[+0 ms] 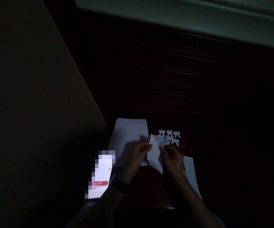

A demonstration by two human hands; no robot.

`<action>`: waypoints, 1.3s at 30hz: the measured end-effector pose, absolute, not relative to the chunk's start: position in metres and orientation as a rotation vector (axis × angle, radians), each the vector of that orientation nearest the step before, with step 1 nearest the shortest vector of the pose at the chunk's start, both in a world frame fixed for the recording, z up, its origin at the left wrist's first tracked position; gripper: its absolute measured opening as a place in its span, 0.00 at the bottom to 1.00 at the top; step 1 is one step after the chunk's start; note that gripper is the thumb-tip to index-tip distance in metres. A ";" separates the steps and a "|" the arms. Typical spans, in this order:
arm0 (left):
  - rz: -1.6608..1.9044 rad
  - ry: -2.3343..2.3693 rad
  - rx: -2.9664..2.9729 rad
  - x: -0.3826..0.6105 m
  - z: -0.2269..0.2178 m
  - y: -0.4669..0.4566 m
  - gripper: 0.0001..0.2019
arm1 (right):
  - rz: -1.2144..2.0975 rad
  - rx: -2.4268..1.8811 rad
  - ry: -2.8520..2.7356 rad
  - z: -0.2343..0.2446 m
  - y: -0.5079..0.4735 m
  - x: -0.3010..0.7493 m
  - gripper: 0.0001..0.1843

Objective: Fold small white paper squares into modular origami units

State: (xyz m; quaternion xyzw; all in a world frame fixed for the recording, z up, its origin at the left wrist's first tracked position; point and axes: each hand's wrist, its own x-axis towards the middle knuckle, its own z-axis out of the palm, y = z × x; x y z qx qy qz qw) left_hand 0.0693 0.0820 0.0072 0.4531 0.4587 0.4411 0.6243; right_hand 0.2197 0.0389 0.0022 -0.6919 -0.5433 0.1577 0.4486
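The scene is very dark. Both hands hold a small white folded paper [155, 153] above a dark table. My left hand [138, 155] pinches its left edge with thumb and fingers. My right hand [173, 158] grips its right edge, fingers curled. A dark band sits on my left wrist. Behind the paper, several small white folded paper figures [170, 136] lie in a cluster on the table.
A white sheet [128, 136] lies flat to the left of the hands. Another white sheet [192, 175] lies under my right forearm. A lit phone screen [101, 175] glows at the left. A dark slatted surface [186, 82] stretches behind; a pale wall [28, 104] stands at left.
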 end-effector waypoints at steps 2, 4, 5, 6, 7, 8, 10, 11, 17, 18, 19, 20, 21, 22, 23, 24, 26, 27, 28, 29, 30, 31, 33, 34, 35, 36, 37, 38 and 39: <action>0.979 1.036 1.027 0.070 0.009 0.082 0.13 | 0.345 -1.670 -1.479 0.005 0.036 0.218 0.12; 0.957 1.023 1.013 0.070 0.010 0.081 0.12 | 0.351 -1.595 -1.599 0.007 0.034 0.216 0.11; 0.954 1.022 1.004 0.070 0.011 0.081 0.11 | 0.373 -1.554 -1.634 0.008 0.033 0.214 0.11; 0.956 1.015 0.995 0.070 0.012 0.080 0.10 | 0.403 -1.515 -1.649 0.009 0.032 0.213 0.11; 0.964 0.995 0.988 0.069 0.012 0.080 0.10 | 0.443 -1.483 -1.650 0.011 0.032 0.212 0.11; 0.966 0.960 0.980 0.069 0.012 0.079 0.09 | 0.488 -1.459 -1.638 0.012 0.032 0.211 0.11; 0.958 0.875 0.957 0.068 0.013 0.078 0.11 | 0.584 -1.433 -1.575 0.015 0.033 0.210 0.11; 0.952 0.846 0.944 0.067 0.014 0.077 0.11 | 0.628 -1.430 -1.536 0.016 0.033 0.210 0.11; 0.926 0.816 0.889 0.070 0.012 0.075 0.15 | 0.753 -1.456 -1.355 0.015 0.037 0.212 0.10; 0.930 0.809 0.883 0.071 0.011 0.075 0.15 | 0.763 -1.455 -1.331 0.014 0.038 0.212 0.09; 0.933 0.798 0.878 0.071 0.010 0.076 0.14 | 0.772 -1.457 -1.309 0.014 0.038 0.212 0.09; 0.930 0.783 0.875 0.071 0.009 0.076 0.14 | 0.777 -1.465 -1.290 0.013 0.038 0.212 0.09; 0.921 0.768 0.873 0.071 0.009 0.076 0.14 | 0.776 -1.475 -1.275 0.012 0.038 0.212 0.10; 0.904 0.756 0.874 0.071 0.009 0.075 0.14 | 0.771 -1.488 -1.269 0.012 0.039 0.213 0.10; 0.887 0.750 0.877 0.070 0.009 0.075 0.14 | 0.766 -1.502 -1.273 0.011 0.039 0.213 0.10; 0.873 0.751 0.880 0.069 0.010 0.075 0.14 | 0.766 -1.515 -1.287 0.011 0.039 0.214 0.11; 0.856 0.759 0.887 0.068 0.011 0.074 0.15 | 0.778 -1.534 -1.307 0.010 0.040 0.216 0.11; 0.853 0.759 0.888 0.068 0.011 0.073 0.15 | 0.790 -1.537 -1.308 0.008 0.041 0.217 0.12; 0.850 0.757 0.887 0.068 0.011 0.073 0.16 | 0.807 -1.533 -1.299 0.007 0.041 0.218 0.11; 0.846 0.756 0.886 0.068 0.011 0.073 0.16 | 0.835 -1.522 -1.280 0.006 0.042 0.219 0.11; 0.841 0.759 0.886 0.068 0.010 0.073 0.17 | 0.874 -1.501 -1.251 0.004 0.043 0.220 0.10; 0.837 0.767 0.888 0.068 0.010 0.073 0.17 | 0.925 -1.471 -1.216 0.003 0.044 0.221 0.10; 0.835 0.793 0.902 0.067 0.009 0.074 0.18 | 1.043 -1.395 -1.126 0.001 0.045 0.222 0.09; 0.835 0.806 0.911 0.067 0.009 0.075 0.18 | 1.102 -1.352 -1.084 0.000 0.045 0.222 0.09; 0.832 0.814 0.921 0.067 0.009 0.075 0.18 | 1.155 -1.308 -1.051 0.001 0.045 0.222 0.09; 0.827 0.818 0.929 0.067 0.010 0.075 0.18 | 1.199 -1.265 -1.030 0.001 0.045 0.223 0.08; 0.817 0.819 0.936 0.066 0.010 0.075 0.18 | 1.233 -1.227 -1.020 0.002 0.045 0.223 0.08; 0.803 0.820 0.941 0.066 0.011 0.075 0.17 | 1.257 -1.197 -1.018 0.003 0.045 0.223 0.08; 0.790 0.821 0.944 0.066 0.012 0.075 0.17 | 1.272 -1.177 -1.021 0.004 0.044 0.224 0.08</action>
